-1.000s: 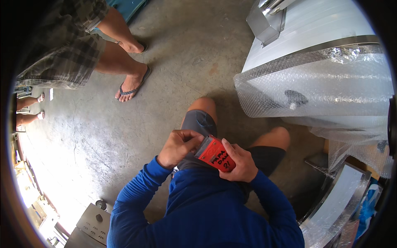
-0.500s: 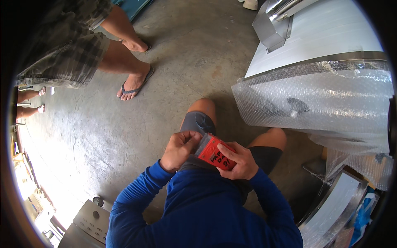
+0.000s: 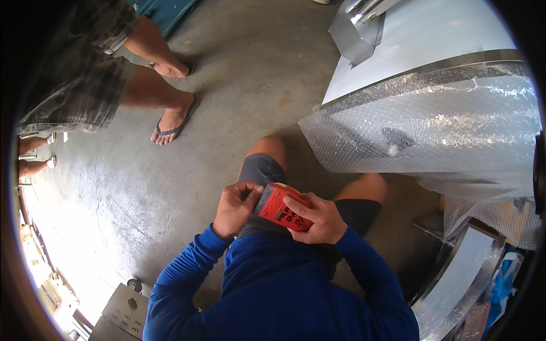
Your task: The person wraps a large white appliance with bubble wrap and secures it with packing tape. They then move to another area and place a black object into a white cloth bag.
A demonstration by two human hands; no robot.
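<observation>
Floor (image 3: 244, 74) spreads ahead; left hand (image 3: 234, 207) apparently pinches edge of red case (image 3: 276, 203).

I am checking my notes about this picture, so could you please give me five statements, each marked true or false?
1. The right hand holds a red case. True.
2. The left hand rests on bubble wrap. False: the left hand has its fingers at the grey end of the case.
3. Bubble wrap is at the right of the picture. True.
4. The person's forearms are bare. False: blue sleeves cover them.
5. A nearby flip-flop-clad foot is at the upper left. True.
</observation>
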